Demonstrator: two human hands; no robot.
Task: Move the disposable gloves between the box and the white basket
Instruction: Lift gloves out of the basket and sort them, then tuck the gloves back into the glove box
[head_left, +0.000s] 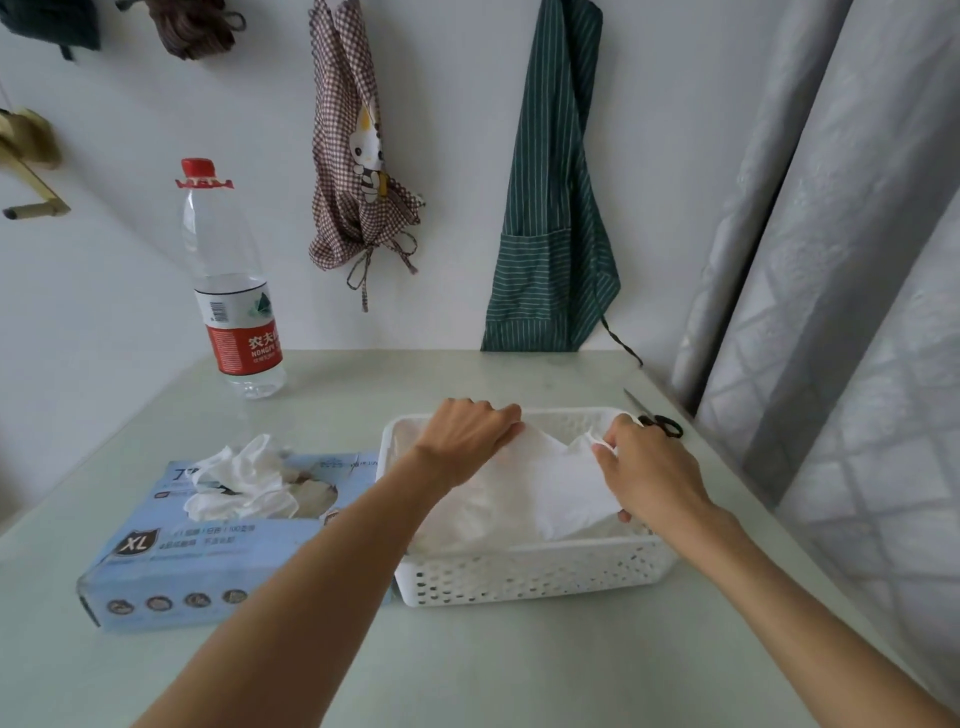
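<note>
Now thin crinkly white glove (550, 483) btwn both hands, over perforated basket (530, 577)

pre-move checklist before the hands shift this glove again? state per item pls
1. Left hand grips the white glove at its far left edge: ok.
2. Right hand pinches the glove's right edge with curled fingers: ok.
3. Glove is over the white basket, inside its rim: ok.
4. Blue glove box opening is free: not ok, crumpled gloves bulge out of it.
5. Scissors are off the basket: cannot tell, they lie right at its far right corner.
6. Water bottle stands upright, away from both arms: ok.
</note>
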